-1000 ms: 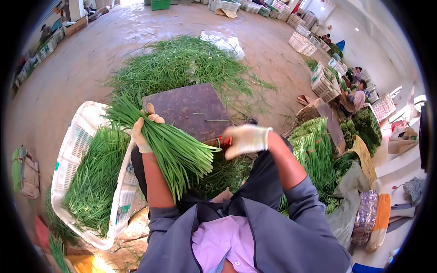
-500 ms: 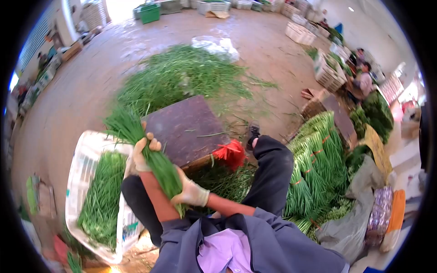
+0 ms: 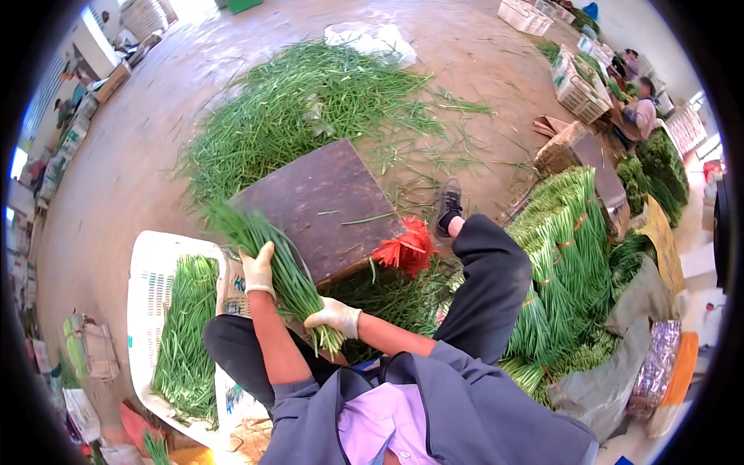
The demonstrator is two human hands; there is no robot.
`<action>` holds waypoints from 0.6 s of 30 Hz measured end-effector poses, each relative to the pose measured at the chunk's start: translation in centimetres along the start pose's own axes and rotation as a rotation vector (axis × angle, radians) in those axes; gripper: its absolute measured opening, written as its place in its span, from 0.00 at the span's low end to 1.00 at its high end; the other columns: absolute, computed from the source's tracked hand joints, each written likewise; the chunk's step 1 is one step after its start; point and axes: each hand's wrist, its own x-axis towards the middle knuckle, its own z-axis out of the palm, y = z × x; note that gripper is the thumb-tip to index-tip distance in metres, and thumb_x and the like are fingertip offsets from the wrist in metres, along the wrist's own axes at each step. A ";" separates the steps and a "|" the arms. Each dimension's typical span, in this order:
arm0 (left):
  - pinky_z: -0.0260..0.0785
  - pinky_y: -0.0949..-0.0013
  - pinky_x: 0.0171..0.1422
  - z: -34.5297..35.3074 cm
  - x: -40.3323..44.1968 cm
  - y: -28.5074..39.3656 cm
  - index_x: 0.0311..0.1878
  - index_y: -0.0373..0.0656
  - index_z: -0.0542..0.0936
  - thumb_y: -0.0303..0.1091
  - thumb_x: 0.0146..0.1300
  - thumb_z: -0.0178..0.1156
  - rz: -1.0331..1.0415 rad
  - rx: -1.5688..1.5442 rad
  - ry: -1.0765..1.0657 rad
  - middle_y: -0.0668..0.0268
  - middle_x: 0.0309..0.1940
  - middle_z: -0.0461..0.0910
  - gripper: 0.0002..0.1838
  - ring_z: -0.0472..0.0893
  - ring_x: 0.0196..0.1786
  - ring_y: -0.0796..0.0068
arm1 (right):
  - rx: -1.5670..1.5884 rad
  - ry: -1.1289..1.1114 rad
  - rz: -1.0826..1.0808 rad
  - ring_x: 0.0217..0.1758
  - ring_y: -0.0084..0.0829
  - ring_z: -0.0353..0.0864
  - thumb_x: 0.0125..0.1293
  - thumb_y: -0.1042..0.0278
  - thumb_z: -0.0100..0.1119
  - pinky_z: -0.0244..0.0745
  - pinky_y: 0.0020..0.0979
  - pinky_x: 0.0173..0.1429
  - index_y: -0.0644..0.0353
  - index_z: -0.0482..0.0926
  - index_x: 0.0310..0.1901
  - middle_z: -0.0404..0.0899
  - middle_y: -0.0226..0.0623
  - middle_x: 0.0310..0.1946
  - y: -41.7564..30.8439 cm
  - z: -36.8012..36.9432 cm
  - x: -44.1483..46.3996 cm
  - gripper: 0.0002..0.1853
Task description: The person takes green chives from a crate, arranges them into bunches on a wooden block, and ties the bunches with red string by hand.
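A bunch of long, thin chive-like green stalks (image 3: 291, 267) slants across my lap, leafy tips up and left, pale cut ends toward me. My left hand (image 3: 259, 269), in a whitish glove, is closed round its middle, the thumb along the near side. Close to the cut ends, my right hand (image 3: 335, 317), gloved too, grips the bunch from the right. A dark wooden board (image 3: 322, 209) lies just beyond the bunch, with a few loose stalks on it. Red ties (image 3: 407, 246) hang at its right corner.
Left of my leg stands a white plastic crate (image 3: 141, 310) holding more stalks. A large loose heap of stalks (image 3: 302, 101) lies on the floor beyond the board. Tied bundles (image 3: 554, 263) are stacked at my right. Another person (image 3: 639, 116) sits farther off at right.
The bunch and both hands have shifted slightly right and toward me. My left hand sits lower on the stalks, and the cut ends show more plainly. The view has tilted down.
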 end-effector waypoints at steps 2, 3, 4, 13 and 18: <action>0.59 0.62 0.74 -0.4 -1.0 -0.8 0.78 0.32 0.48 0.43 0.55 0.72 -0.115 0.385 0.143 0.44 0.71 0.65 0.57 0.69 0.71 0.54 | 0.127 0.079 0.205 0.36 0.29 0.82 0.52 0.72 0.69 0.79 0.33 0.43 0.63 0.78 0.49 0.82 0.37 0.36 1.3 -2.1 0.5 0.20; 0.59 0.60 0.74 -0.7 -1.1 -1.1 0.79 0.34 0.46 0.43 0.55 0.72 -0.122 0.399 0.110 0.40 0.71 0.64 0.57 0.67 0.72 0.51 | 0.188 0.144 0.281 0.32 0.31 0.83 0.53 0.72 0.69 0.80 0.34 0.39 0.64 0.80 0.45 0.83 0.37 0.32 1.1 -3.4 0.5 0.17; 0.61 0.59 0.73 -0.2 -1.2 -0.8 0.79 0.35 0.46 0.42 0.56 0.72 -0.123 0.328 0.123 0.38 0.70 0.64 0.56 0.68 0.71 0.51 | 0.260 0.189 0.233 0.26 0.34 0.83 0.54 0.70 0.69 0.80 0.35 0.33 0.63 0.81 0.41 0.82 0.39 0.27 -0.5 -4.7 -0.2 0.13; 0.69 0.63 0.64 2.9 -2.4 1.6 0.79 0.37 0.49 0.32 0.62 0.68 -0.077 -0.152 0.065 0.40 0.65 0.71 0.48 0.76 0.62 0.58 | 0.549 0.679 -0.215 0.24 0.44 0.80 0.62 0.65 0.62 0.81 0.53 0.29 0.61 0.77 0.35 0.79 0.43 0.25 -15.8 -20.3 -3.5 0.09; 0.72 0.74 0.39 4.2 -5.6 -0.5 0.77 0.36 0.51 0.35 0.65 0.67 -0.214 -0.289 -0.008 0.57 0.50 0.79 0.45 0.77 0.37 0.77 | 0.399 0.762 -0.209 0.26 0.45 0.82 0.63 0.67 0.62 0.83 0.56 0.29 0.66 0.76 0.39 0.79 0.43 0.25 -16.5 -17.5 -3.9 0.10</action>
